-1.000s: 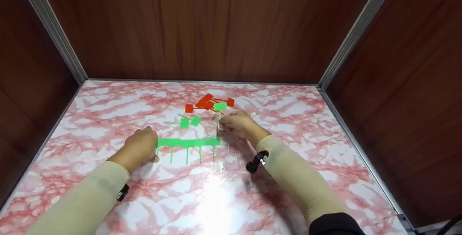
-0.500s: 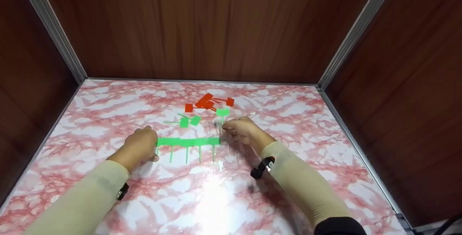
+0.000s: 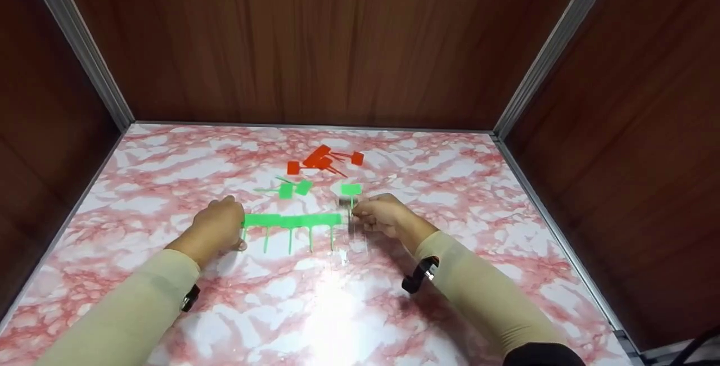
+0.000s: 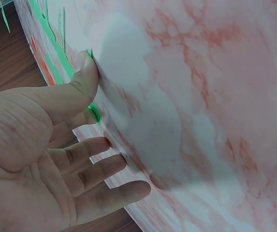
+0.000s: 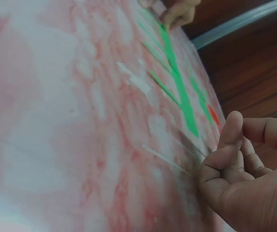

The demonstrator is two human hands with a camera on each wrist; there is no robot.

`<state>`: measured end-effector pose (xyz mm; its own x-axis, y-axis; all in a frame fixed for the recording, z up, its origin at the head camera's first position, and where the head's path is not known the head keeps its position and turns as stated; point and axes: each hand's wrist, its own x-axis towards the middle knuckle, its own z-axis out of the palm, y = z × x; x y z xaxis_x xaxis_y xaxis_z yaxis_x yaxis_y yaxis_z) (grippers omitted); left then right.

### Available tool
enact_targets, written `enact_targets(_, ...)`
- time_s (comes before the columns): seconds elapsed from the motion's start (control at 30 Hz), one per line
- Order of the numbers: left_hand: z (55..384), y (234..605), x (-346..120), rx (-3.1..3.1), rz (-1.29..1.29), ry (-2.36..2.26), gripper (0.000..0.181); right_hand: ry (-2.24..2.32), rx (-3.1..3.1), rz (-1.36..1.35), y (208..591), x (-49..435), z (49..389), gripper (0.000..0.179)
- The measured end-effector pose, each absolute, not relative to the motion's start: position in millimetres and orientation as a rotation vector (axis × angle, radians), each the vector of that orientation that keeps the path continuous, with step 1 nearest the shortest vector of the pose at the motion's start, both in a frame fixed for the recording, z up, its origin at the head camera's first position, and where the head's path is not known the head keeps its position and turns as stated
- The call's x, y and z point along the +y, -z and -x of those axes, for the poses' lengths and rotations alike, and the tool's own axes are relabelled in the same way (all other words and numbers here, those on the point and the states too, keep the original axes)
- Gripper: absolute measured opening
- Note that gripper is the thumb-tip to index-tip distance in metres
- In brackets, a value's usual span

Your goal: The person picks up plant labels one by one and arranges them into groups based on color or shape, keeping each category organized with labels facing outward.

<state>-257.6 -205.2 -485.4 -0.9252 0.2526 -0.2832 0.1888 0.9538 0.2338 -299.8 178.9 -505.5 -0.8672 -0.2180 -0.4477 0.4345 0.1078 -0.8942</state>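
Several green cable-tie tags (image 3: pixel 292 221) lie side by side in a row on the table, their thin tails toward me. At the row's left end my left hand (image 3: pixel 219 222) rests on the last tag; in the left wrist view its thumb (image 4: pixel 84 72) touches a green tail and the other fingers are spread. My right hand (image 3: pixel 379 214) pinches the tail of another green cable-tie tag (image 3: pixel 351 189) between thumb and forefinger, its flat head upright just beyond the row's right end. That held tag is hidden in the right wrist view.
Two loose green tags (image 3: pixel 286 190) lie behind the row. Farther back is a loose pile of red tags (image 3: pixel 318 157). The marbled pink and white table (image 3: pixel 450 175) is bounded by brown wood-grain panels (image 3: pixel 315 45) at the back and both sides.
My right hand has drawn the held green cable-tie tag toward me and slightly right, away from the red pile and closer to the row's right end. My left hand stays in place.
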Motion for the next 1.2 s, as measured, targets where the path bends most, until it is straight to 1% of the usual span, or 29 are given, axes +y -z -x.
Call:
enact_targets(0.23, 257, 483, -203, 2.799, -0.339, -0.269, 0.045, 1.757, 1.964, -0.187, 508, 184, 291, 0.01)
enact_targets(0.47, 257, 486, -205, 2.802, -0.337, -0.293, 0.048, 1.753, 1.968, -0.186, 510, 184, 281, 0.012)
enact_targets(0.67, 257, 486, -205, 2.805, -0.353, -0.286, 0.047, 1.765, 1.947, -0.199, 512, 185, 276, 0.013)
enact_targets(0.93, 257, 484, -205, 2.745, -0.31, -0.311, 0.058, 1.769, 1.934, -0.205, 516, 187, 272, 0.01)
enact_targets(1.2, 258, 485, -205, 2.783, -0.331, -0.278, 0.051, 1.76, 1.976, -0.191, 516, 185, 265, 0.01)
